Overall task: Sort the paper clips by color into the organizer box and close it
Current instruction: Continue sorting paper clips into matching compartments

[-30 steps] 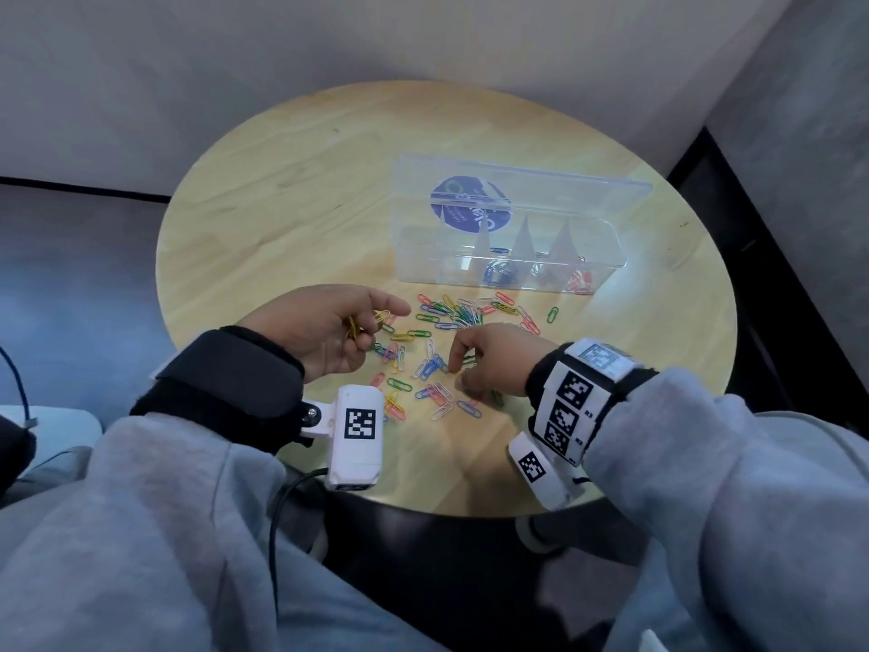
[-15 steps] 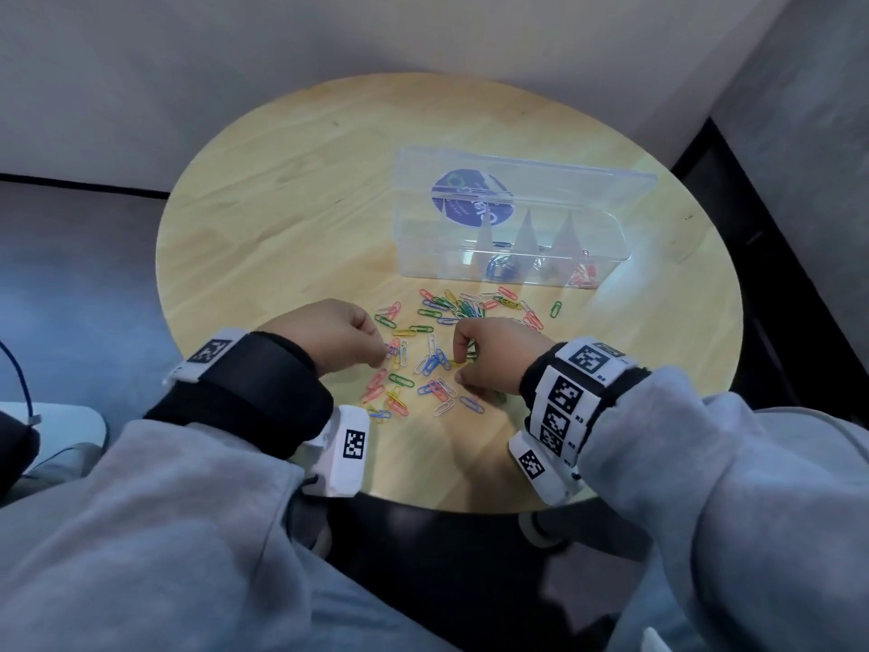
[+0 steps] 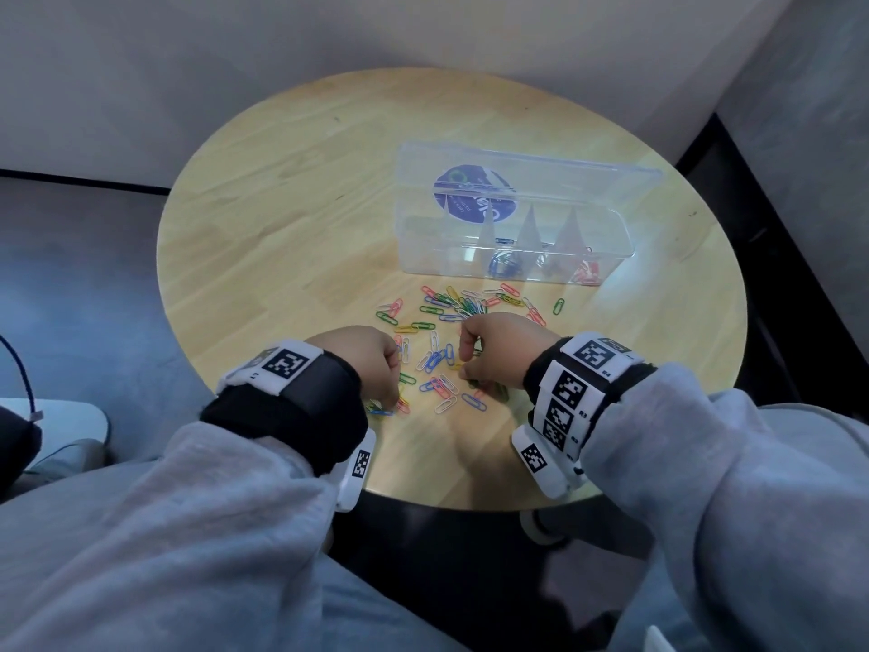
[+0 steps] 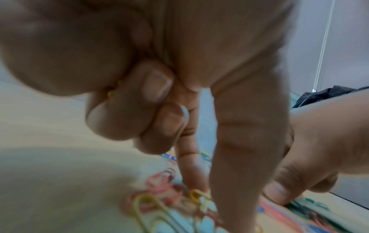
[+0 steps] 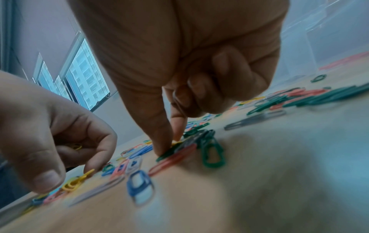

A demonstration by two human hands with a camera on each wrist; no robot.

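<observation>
Many coloured paper clips (image 3: 446, 355) lie scattered on the round wooden table (image 3: 291, 218). The clear organizer box (image 3: 512, 249) stands behind them with its lid upright; blue clips (image 3: 503, 268) and red clips (image 3: 588, 274) lie in two compartments. My left hand (image 3: 397, 392) is palm down at the pile's left edge. Its curled fingers keep yellow clips (image 4: 110, 93) in the palm, while its thumb and forefinger close on a yellow clip (image 5: 78, 181) on the table. My right hand (image 5: 169, 145) pinches a green clip (image 5: 169, 152) against the table with thumb and forefinger.
The table's near edge (image 3: 470, 503) runs just below my wrists. Bare wood lies left of the box and beside the pile. A wall stands behind the table, and a window (image 5: 85, 75) shows in the right wrist view.
My left hand turned from palm up to palm down and dropped onto the clips at the pile's left. My right hand stayed on the pile, fingers working at the green clips.
</observation>
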